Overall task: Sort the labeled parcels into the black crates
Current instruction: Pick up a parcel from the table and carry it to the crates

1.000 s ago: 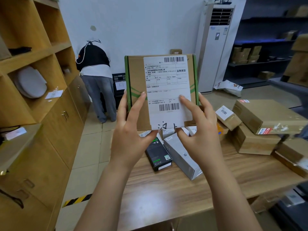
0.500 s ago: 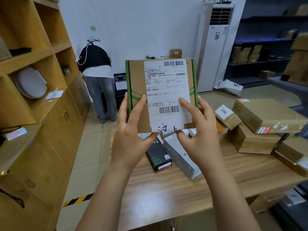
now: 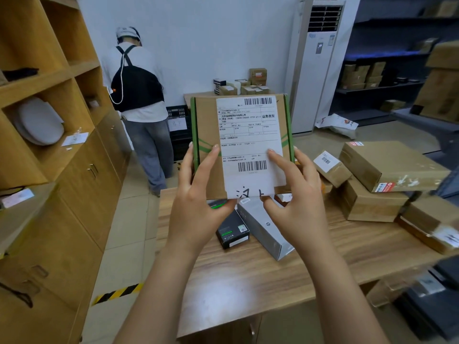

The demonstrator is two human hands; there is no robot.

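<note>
A flat cardboard parcel [image 3: 206, 125] with green edge stripes is held upright between both hands, raised above the wooden table [image 3: 248, 281], with its white label [image 3: 248, 135] turned toward the camera. The lower left corner is gripped by the left hand [image 3: 198, 209]: the fingers are laid up the front face and along the left edge, and the thumb is tucked at the bottom edge. The lower right corner is pinched in the same way by the right hand [image 3: 298, 207], with fingertips resting on the label.

The parcel is judged to be light and stiff, since it is carried by the lower corners alone without sagging. The bare cardboard should give good friction. The label hangs past the bottom edge, so it is better not used as a hold; the side edges are the safer place to grip.

The label is probably being read so that a crate can be chosen. A black crate [image 3: 178, 112] bearing a paper tag is seen beyond the left hand, partly hidden by the parcel and by a standing person [image 3: 139, 95]. More brown boxes [image 3: 387, 165] are piled to the right of the right hand.
</note>
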